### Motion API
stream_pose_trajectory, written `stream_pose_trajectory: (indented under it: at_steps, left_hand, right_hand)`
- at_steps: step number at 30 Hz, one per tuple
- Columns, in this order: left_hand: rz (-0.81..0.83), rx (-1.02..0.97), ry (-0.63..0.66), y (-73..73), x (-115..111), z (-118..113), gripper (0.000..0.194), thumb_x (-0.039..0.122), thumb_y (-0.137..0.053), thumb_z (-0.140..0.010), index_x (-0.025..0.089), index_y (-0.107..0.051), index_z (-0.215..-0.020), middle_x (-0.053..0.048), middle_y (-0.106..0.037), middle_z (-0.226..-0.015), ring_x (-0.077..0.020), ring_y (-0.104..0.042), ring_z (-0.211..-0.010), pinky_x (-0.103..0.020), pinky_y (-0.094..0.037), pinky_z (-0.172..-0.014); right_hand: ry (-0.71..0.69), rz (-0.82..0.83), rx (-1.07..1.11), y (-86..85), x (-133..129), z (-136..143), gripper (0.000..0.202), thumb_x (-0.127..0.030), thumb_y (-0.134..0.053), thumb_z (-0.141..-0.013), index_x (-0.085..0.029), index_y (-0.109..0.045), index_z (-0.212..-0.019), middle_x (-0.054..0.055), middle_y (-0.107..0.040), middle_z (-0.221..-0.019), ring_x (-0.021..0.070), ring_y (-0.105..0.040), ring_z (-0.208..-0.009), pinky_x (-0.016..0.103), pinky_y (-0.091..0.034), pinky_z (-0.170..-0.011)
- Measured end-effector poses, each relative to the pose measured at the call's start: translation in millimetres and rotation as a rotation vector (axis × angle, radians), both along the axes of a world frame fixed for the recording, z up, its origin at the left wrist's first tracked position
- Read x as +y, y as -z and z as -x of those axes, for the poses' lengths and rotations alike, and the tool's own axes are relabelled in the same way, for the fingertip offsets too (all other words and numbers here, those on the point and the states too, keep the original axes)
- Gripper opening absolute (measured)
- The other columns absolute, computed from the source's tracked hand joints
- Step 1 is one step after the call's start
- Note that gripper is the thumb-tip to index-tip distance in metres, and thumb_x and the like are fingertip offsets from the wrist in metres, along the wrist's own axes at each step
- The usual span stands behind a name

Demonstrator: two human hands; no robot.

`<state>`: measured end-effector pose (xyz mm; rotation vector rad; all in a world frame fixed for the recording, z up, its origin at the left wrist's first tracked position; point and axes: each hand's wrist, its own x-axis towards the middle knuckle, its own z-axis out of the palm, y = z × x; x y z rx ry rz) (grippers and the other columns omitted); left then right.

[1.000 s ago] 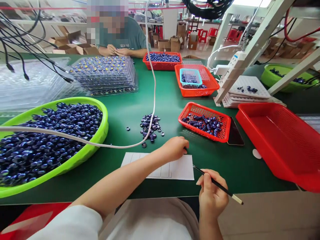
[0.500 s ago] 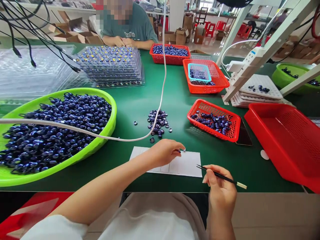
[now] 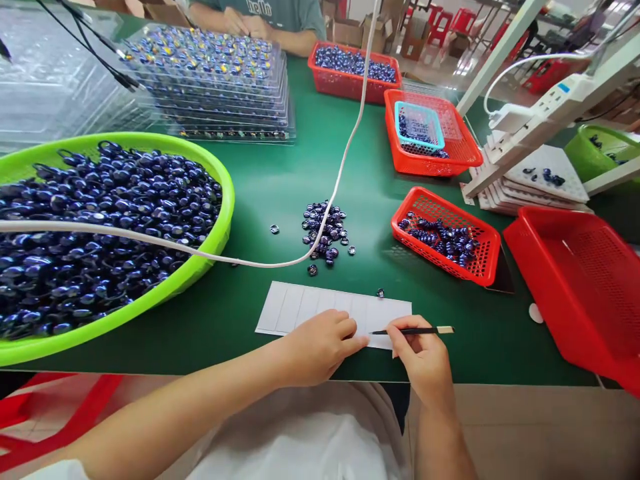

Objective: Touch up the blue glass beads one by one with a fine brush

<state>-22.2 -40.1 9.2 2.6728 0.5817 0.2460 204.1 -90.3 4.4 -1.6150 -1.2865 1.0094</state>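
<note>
My left hand (image 3: 325,345) is closed over the white ruled strip (image 3: 300,301), thumb and fingers pressed together near the tweezer tips; what it holds, if anything, is too small to make out. The black tweezers (image 3: 413,331) with a pale end are in my right hand (image 3: 423,353), their tips pointing left to the left fingertips. One small dark part (image 3: 381,293) lies at the strip's upper edge. Beyond the strip is a loose pile of shiny dark-blue parts (image 3: 327,227), with a white cable (image 3: 345,160) hanging across it.
A large green basin (image 3: 227,220) full of dark-blue parts stands left. Right are a small red basket (image 3: 407,233) and a large red tray (image 3: 555,293). Stacked clear trays (image 3: 215,87), more red baskets (image 3: 355,83) and a person's forearms (image 3: 295,41) are at the back.
My left hand has come down and nearer, and a small part now lies at the strip's upper edge. My right hand has brought the tweezers left over the strip. The view has tilted downward.
</note>
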Motion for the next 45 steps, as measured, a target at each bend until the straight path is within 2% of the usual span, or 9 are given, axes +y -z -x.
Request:
stream_pose_trajectory:
  at_steps: [8,13,23,29,34,45]
  left_hand:
    - [0.013,0.018,0.01,1.7,-0.1,1.3,0.042,0.016,-0.052,-0.091,0.014,-0.056,-0.133,-0.01,-0.06,-0.092,-0.0247,-0.05,-0.076,-0.038,-0.044,-0.07]
    - [0.021,-0.005,0.006,-0.6,1.2,1.8,0.04,0.014,-0.052,-0.09,0.014,-0.058,-0.13,-0.01,-0.06,-0.092,-0.0238,-0.049,-0.075,-0.037,-0.042,-0.068]
    - [0.01,-0.035,-0.011,2.0,0.4,1.7,0.038,0.013,-0.048,-0.091,0.014,-0.06,-0.128,-0.01,-0.058,-0.089,-0.0234,-0.048,-0.072,-0.036,-0.042,-0.066]
    - [0.021,-0.048,-0.02,1.0,0.0,1.5,0.037,0.013,-0.046,-0.092,0.014,-0.061,-0.126,-0.009,-0.058,-0.089,-0.0232,-0.048,-0.073,-0.036,-0.042,-0.066]
    - [0.021,-0.047,-0.016,1.7,0.1,2.3,0.037,0.013,-0.046,-0.092,0.015,-0.061,-0.126,-0.009,-0.058,-0.089,-0.0232,-0.048,-0.073,-0.036,-0.043,-0.067]
    - [0.006,-0.044,-0.017,1.0,1.1,1.8,0.035,0.012,-0.048,-0.091,0.015,-0.059,-0.124,-0.009,-0.057,-0.088,-0.0226,-0.047,-0.072,-0.036,-0.043,-0.065]
  right_hand:
    - [0.036,-0.038,0.066,-5.3,-2.9,2.5,0.016,-0.036,-0.07,-0.088,-0.022,-0.067,-0.082,0.001,-0.065,-0.081,0.0104,-0.054,-0.054,0.022,-0.047,-0.049]
    - [0.051,-0.076,0.097,-4.3,-1.9,2.2,0.014,-0.034,-0.07,-0.089,-0.022,-0.067,-0.085,0.0,-0.065,-0.079,0.0099,-0.055,-0.053,0.022,-0.047,-0.049]
    - [-0.01,-0.005,0.074,-10.0,-0.8,3.0,0.015,-0.036,-0.069,-0.089,-0.021,-0.068,-0.085,0.002,-0.066,-0.085,0.0112,-0.055,-0.059,0.023,-0.047,-0.053]
    - [0.038,-0.015,0.098,-10.8,-1.2,2.7,0.015,-0.035,-0.069,-0.09,-0.021,-0.066,-0.083,0.0,-0.063,-0.081,0.0106,-0.052,-0.056,0.023,-0.044,-0.052]
    - [0.038,0.009,0.089,-10.7,0.1,4.3,0.014,-0.036,-0.07,-0.089,-0.022,-0.068,-0.087,0.002,-0.067,-0.089,0.0112,-0.055,-0.058,0.024,-0.048,-0.054]
    - [0.018,-0.01,0.023,-8.5,-0.1,3.5,0.019,-0.039,-0.068,-0.089,-0.021,-0.068,-0.084,0.001,-0.065,-0.079,0.0115,-0.053,-0.054,0.024,-0.044,-0.048]
